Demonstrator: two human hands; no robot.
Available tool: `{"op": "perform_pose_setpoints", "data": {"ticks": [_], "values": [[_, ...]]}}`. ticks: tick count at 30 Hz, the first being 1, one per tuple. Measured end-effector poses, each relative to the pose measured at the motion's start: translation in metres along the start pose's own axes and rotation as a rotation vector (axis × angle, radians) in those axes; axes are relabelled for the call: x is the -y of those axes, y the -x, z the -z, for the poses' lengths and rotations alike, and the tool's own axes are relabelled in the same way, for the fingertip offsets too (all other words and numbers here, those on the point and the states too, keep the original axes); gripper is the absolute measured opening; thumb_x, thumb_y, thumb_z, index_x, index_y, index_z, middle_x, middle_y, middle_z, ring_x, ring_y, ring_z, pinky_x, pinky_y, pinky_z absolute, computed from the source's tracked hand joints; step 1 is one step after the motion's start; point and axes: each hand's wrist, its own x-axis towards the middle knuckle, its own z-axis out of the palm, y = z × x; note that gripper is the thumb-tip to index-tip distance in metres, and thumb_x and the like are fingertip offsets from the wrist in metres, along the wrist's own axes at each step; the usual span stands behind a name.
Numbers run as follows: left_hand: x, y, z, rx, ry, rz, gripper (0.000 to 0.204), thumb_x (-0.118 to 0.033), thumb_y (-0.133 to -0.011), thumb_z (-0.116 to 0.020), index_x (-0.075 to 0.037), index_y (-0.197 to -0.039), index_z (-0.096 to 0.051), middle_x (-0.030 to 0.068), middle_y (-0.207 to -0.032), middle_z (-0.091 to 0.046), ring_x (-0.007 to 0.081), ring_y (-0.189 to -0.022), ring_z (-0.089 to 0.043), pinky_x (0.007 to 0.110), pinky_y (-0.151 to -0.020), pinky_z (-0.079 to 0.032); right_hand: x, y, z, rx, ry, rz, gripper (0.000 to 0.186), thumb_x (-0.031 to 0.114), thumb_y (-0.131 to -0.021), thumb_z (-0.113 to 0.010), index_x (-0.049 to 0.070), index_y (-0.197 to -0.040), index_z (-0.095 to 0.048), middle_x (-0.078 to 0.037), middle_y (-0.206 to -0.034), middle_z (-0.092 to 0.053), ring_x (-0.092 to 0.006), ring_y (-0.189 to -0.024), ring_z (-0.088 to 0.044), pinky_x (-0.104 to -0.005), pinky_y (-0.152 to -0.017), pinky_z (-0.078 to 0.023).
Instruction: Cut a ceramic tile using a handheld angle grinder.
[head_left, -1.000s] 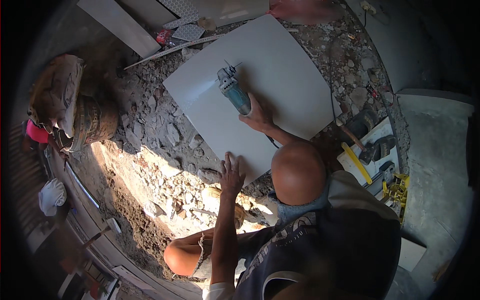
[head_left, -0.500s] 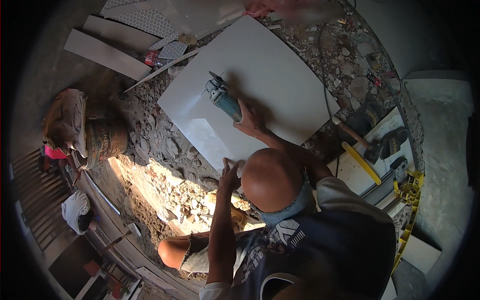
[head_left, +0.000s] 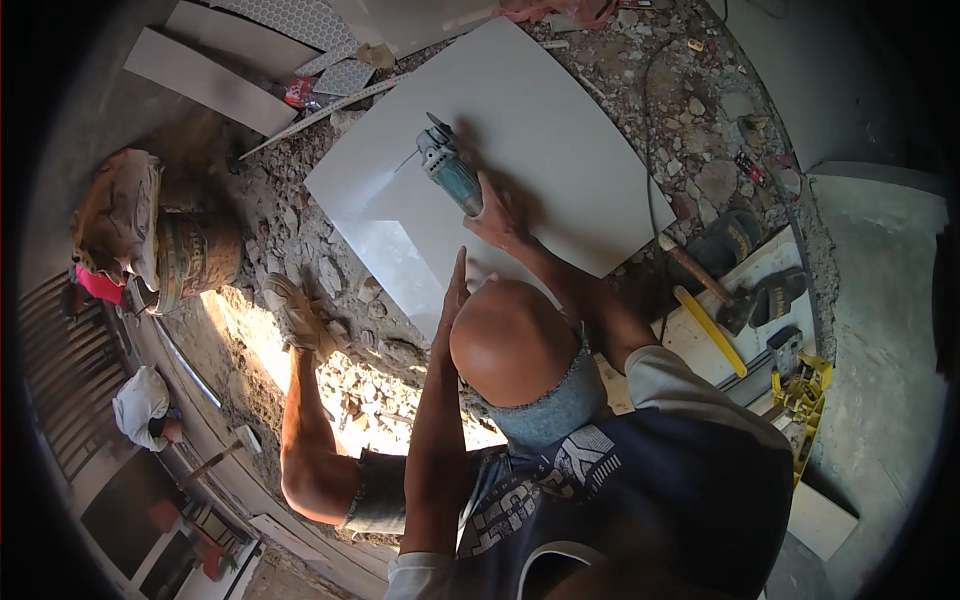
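Head view: angle grinder (head_left: 458, 185) at mid-frame over the pale slab (head_left: 570, 140), right hand (head_left: 497, 215) fingers wrapped round its rear body. Left hand (head_left: 457, 292) over the slab's lower part, fingers straight, partly behind the knee (head_left: 515, 335); cannot tell if gripping. Grinder likely dense, rigid; best held by the body, back from its head. Slab looks stiff, smooth, probably heavy, brittle at corners. Open room upper centre and right; knee crowds below, rubble (head_left: 690, 120) borders the edges, hammer (head_left: 697, 268) near right corner.
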Motion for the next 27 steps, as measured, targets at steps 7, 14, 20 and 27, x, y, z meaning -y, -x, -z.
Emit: {"op": "perform_pose_setpoints", "data": {"ticks": [7, 14, 20, 27], "values": [[-0.034, -0.041, 0.022, 0.127, 0.175, 0.013, 0.1, -0.066, -0.082, -0.057, -0.02, -0.153, -0.004, 0.0203, -0.154, -0.02, 0.0421, -0.139, -0.024, 0.061, -0.102, -0.029, 0.008, 0.011, -0.008, -0.13, 0.05, 0.091, 0.089, 0.031, -0.067, -0.073, 0.002, -0.14, -0.032, -0.024, -0.111, -0.062, -0.0423, -0.1, -0.061, -0.0482, -0.088, -0.048], [-0.052, -0.069, 0.015, 0.027, 0.469, 0.161, 0.087, -0.047, -0.089, -0.061, -0.009, -0.151, -0.013, 0.0183, -0.141, -0.042, 0.0311, -0.134, -0.036, 0.044, -0.11, -0.025, 0.009, 0.011, 0.004, -0.107, 0.079, 0.069, 0.07, 0.02, -0.077, -0.065, 0.002, -0.139, -0.036, -0.025, -0.105, -0.064, -0.0448, -0.094, -0.061, -0.0508, -0.083, -0.049], [-0.046, -0.082, 0.012, 0.049, 0.485, 0.163, 0.087, -0.045, -0.085, -0.067, -0.012, -0.151, -0.021, 0.0156, -0.141, -0.043, 0.0306, -0.132, -0.038, 0.045, -0.111, -0.024, 0.01, 0.015, 0.008, -0.112, 0.067, 0.106, 0.069, 0.018, -0.078, -0.062, 0.002, -0.139, -0.035, -0.026, -0.101, -0.064, -0.045, -0.092, -0.062, -0.0508, -0.083, -0.049], [-0.047, -0.082, 0.005, 0.034, 0.536, 0.171, 0.084, -0.044, -0.083, -0.069, -0.013, -0.149, -0.026, 0.0123, -0.142, -0.043, 0.0285, -0.133, -0.036, 0.043, -0.111, -0.024, 0.004, 0.012, 0.009, -0.096, 0.092, 0.11, 0.07, 0.02, -0.078, -0.063, 0.002, -0.139, -0.035, -0.025, -0.098, -0.065, -0.0429, -0.092, -0.062, -0.05, -0.084, -0.048]]}}
